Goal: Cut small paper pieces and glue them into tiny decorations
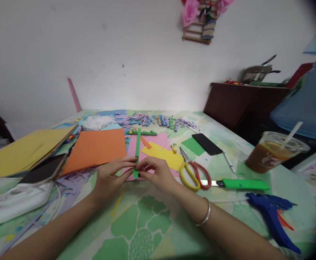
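Note:
Between my hands a narrow green paper strip point(137, 142) stands out away from me over a pink sheet point(162, 139). My left hand point(112, 177) pinches the strip's near part from the left, thumb and forefinger closed on it. From the right, my right hand point(158, 173) pinches the same part, its fingertips close to the left ones. Just beyond lies a green paper roll point(144, 133) with small decorations. A yellow paper piece point(160, 154) and a small orange strip point(146, 142) rest on the pink sheet.
To the right are scissors point(189, 175), a green utility knife point(244, 184), a blue glue gun point(271, 209), a black phone point(206, 143) and a drink cup point(268, 153). Orange sheets point(98, 148), yellow sheets point(30, 146) and a white power strip point(25, 202) lie left. Patterned paper curls point(162, 121) line the back.

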Motion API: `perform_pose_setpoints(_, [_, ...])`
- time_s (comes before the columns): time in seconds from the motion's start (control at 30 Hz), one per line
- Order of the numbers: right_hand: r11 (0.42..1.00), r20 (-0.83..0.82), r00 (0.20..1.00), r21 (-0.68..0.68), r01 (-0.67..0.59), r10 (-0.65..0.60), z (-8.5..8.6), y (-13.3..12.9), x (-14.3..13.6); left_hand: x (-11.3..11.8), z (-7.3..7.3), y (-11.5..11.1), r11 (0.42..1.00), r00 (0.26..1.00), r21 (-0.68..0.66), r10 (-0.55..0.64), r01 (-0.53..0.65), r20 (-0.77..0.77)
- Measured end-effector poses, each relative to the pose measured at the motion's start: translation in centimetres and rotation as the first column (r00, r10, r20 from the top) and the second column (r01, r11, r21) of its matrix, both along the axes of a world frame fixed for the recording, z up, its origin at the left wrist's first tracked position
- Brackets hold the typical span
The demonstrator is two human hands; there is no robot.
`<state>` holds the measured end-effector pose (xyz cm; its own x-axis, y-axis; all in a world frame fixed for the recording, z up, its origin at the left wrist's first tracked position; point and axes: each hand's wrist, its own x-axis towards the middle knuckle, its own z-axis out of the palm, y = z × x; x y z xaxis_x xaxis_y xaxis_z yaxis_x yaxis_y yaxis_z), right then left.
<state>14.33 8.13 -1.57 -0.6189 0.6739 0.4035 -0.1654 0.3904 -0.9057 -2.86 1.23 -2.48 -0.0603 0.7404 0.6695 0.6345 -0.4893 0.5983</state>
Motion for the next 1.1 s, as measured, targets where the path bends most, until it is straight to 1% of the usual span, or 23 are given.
perform_pose_setpoints(0.13, [0.996, -0.072, 0.997, -0.089, -0.025, 0.019, -0.1, -0.3, -0.3, 0.1, 0.5, -0.2, 0.995, 0.997, 0.095, 0.039, -0.032, -0.067])
perform_pose_setpoints(0.27, [0.981, -0.128, 0.990, -0.175, -0.081, 0.059, 0.3, -0.4, -0.1, 0.2, 1.0, -0.5, 0.982, 0.986, 0.187, 0.058, -0.028, -0.154])
perform_pose_setpoints(0.4, [0.967, -0.150, 0.985, -0.223, -0.119, 0.087, 0.7, -0.5, 0.1, 0.3, 1.3, -0.7, 0.978, 0.980, 0.208, 0.071, -0.031, -0.187])
perform_pose_setpoints(0.53, [0.953, -0.154, 0.984, -0.271, -0.134, 0.094, 0.8, -0.4, 0.1, 0.5, 1.4, -0.6, 0.980, 0.982, 0.198, 0.060, -0.024, -0.179])
perform_pose_setpoints(0.6, [0.948, -0.154, 0.984, -0.292, -0.128, 0.085, 0.8, -0.3, 0.1, 0.7, 1.4, -0.6, 0.989, 0.991, 0.151, 0.026, -0.005, -0.134])
perform_pose_setpoints(0.63, [0.946, -0.155, 0.985, -0.300, -0.122, 0.078, 0.8, -0.2, 0.2, 0.8, 1.4, -0.5, 0.993, 0.997, 0.118, -0.013, 0.022, -0.079])
perform_pose_setpoints(0.7, [0.945, -0.160, 0.985, -0.308, -0.111, 0.063, 0.9, -0.1, 0.2, 1.0, 1.3, -0.4, 0.993, 0.987, 0.044, -0.117, 0.113, 0.107])
perform_pose_setpoints(0.73, [0.945, -0.165, 0.985, -0.309, -0.105, 0.055, 0.9, 0.0, 0.2, 1.1, 1.2, -0.3, 0.985, 0.962, -0.005, -0.168, 0.173, 0.217])
perform_pose_setpoints(0.8, [0.948, -0.175, 0.984, -0.306, -0.092, 0.039, 1.0, 0.1, 0.2, 1.2, 1.0, -0.1, 0.945, 0.885, -0.123, -0.231, 0.303, 0.405])
perform_pose_setpoints(0.83, [0.949, -0.181, 0.983, -0.303, -0.085, 0.030, 1.0, 0.1, 0.3, 1.2, 0.8, 0.0, 0.913, 0.856, -0.190, -0.245, 0.362, 0.456])
perform_pose_setpoints(0.9, [0.952, -0.188, 0.982, -0.299, -0.073, 0.016, 1.1, 0.1, 0.3, 1.3, 0.5, 0.2, 0.827, 0.832, -0.319, -0.282, 0.463, 0.478])
perform_pose_setpoints(1.0, [0.950, -0.192, 0.981, -0.305, -0.062, 0.002, 1.3, 0.1, 0.4, 1.8, -0.2, 0.2, 0.705, 0.800, -0.426, -0.350, 0.567, 0.487])
perform_pose_setpoints(1.03, [0.950, -0.193, 0.981, -0.309, -0.057, -0.004, 1.3, 0.1, 0.4, 2.0, -0.3, 0.1, 0.676, 0.788, -0.448, -0.342, 0.585, 0.512])
perform_pose_setpoints(1.1, [0.948, -0.198, 0.980, -0.316, -0.038, -0.026, 1.3, 0.2, 0.4, 2.3, -0.3, 0.1, 0.653, 0.776, -0.481, -0.280, 0.585, 0.564])
